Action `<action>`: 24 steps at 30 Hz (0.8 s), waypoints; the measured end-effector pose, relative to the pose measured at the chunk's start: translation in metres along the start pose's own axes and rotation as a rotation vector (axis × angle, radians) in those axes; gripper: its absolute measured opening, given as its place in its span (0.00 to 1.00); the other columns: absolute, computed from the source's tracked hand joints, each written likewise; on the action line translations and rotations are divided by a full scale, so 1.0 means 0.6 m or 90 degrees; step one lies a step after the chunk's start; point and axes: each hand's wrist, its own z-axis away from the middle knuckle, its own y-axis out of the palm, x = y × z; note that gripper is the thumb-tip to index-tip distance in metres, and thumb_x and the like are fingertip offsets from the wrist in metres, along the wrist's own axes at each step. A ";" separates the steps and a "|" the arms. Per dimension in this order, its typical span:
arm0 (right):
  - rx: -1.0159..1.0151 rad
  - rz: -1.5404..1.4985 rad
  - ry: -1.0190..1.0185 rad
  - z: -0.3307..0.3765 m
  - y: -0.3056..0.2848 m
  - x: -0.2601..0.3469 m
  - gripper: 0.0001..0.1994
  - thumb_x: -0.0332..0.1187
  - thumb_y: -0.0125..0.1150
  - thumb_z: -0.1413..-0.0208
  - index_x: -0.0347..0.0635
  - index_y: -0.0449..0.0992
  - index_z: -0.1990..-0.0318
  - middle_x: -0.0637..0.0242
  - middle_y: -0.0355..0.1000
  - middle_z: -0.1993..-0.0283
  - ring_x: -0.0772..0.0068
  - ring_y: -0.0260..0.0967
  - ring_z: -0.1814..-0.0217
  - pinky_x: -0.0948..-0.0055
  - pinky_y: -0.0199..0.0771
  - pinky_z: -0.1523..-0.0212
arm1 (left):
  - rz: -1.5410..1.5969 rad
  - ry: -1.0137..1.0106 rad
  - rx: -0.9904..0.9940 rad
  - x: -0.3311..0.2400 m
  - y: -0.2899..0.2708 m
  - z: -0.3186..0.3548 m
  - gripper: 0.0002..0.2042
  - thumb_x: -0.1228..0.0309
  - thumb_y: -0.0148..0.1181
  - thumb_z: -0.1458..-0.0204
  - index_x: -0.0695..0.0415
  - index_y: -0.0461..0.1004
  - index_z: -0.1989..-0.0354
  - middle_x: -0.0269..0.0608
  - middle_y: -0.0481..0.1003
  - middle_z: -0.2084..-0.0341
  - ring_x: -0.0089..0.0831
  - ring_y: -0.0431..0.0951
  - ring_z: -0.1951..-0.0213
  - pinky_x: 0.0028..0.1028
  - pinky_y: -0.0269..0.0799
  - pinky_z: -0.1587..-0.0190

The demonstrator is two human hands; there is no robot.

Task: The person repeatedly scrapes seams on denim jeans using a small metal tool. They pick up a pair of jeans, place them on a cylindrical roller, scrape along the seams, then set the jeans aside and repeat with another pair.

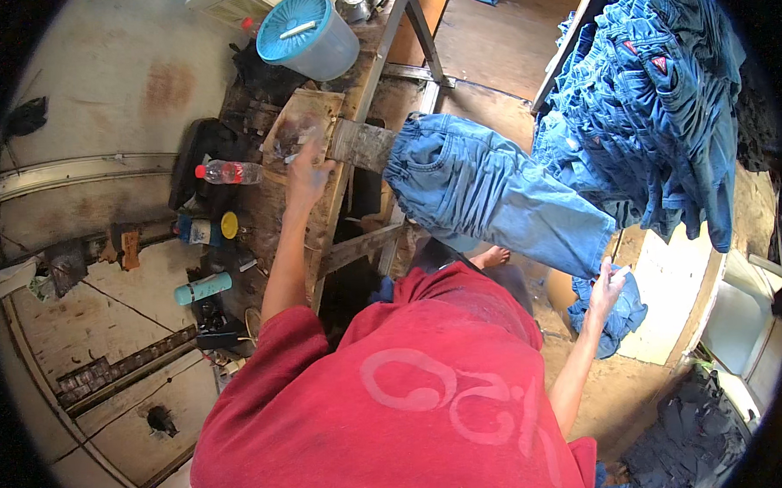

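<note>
A pair of light blue denim trousers (493,183) with an elastic waist lies stretched across in front of me. Its waist end is drawn over a narrow wooden board (360,146) that juts from the workbench. My right hand (608,291) grips the hem at the far end of the leg, with its fingers closed on the cloth. My left hand (307,171) is over the bench, beside a pale wooden block (315,108). Motion smears its fingers, so what they touch is unclear.
A big heap of blue denim garments (638,102) hangs at the right. More blue cloth (616,313) lies below my right hand. On the bench stands a clear bucket (313,51) with a blue lid. A plastic bottle (231,172) lies left; dark scraps (687,436) are piled lower right.
</note>
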 end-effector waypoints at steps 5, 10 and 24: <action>0.044 -0.047 0.007 0.008 0.004 0.018 0.29 0.51 0.66 0.30 0.29 0.68 0.42 0.71 0.64 0.61 0.75 0.61 0.60 0.71 0.68 0.55 | -0.213 -0.161 0.042 -0.105 -0.017 -0.001 0.31 0.70 0.81 0.52 0.51 0.76 0.38 0.50 0.84 0.51 0.38 0.87 0.56 0.34 0.81 0.58; 0.028 -0.012 -0.027 0.013 0.001 -0.007 0.23 0.51 0.66 0.30 0.38 0.66 0.56 0.69 0.63 0.62 0.74 0.61 0.60 0.70 0.67 0.57 | -0.328 0.085 0.044 -0.138 -0.013 -0.022 0.21 0.76 0.68 0.42 0.58 0.75 0.39 0.60 0.82 0.50 0.56 0.84 0.50 0.46 0.78 0.51; -0.049 0.146 -0.182 0.091 0.028 0.084 0.34 0.52 0.72 0.37 0.31 0.69 0.39 0.48 0.72 0.48 0.53 0.73 0.48 0.57 0.73 0.45 | -0.252 0.471 0.414 -0.313 0.274 0.086 0.36 0.41 0.66 0.43 0.41 0.70 0.27 0.45 0.57 0.20 0.46 0.53 0.20 0.52 0.45 0.20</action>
